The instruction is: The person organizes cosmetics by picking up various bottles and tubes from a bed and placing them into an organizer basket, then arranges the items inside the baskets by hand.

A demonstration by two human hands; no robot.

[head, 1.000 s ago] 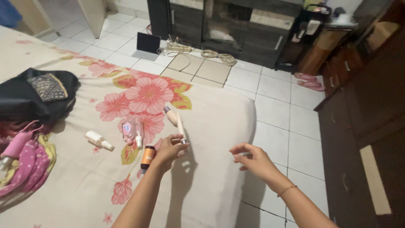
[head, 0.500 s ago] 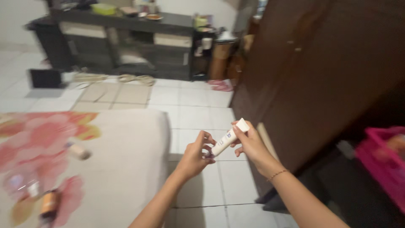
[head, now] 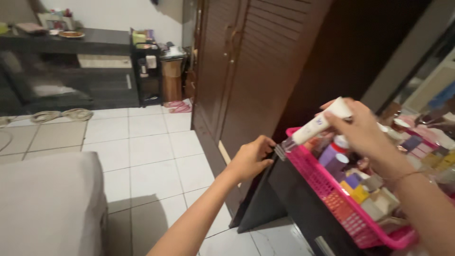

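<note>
Tube (head: pixel 316 125), gripped by right hand (head: pixel 362 130), had swung from bed to pink basket (head: pixel 332 189) at three o'clock; left hand (head: pixel 251 159) pinched its cap.

Both forearms are showing bare, no sleeves reaching into view. Left hand (head: pixel 250 159) is wearing nothing: no ring, no watch, wrist plain. Right hand (head: pixel 362 129) is carrying one thin bracelet round the wrist, fine cord or chain, can't tell which. No gloves, no other jewellery showing.
</note>
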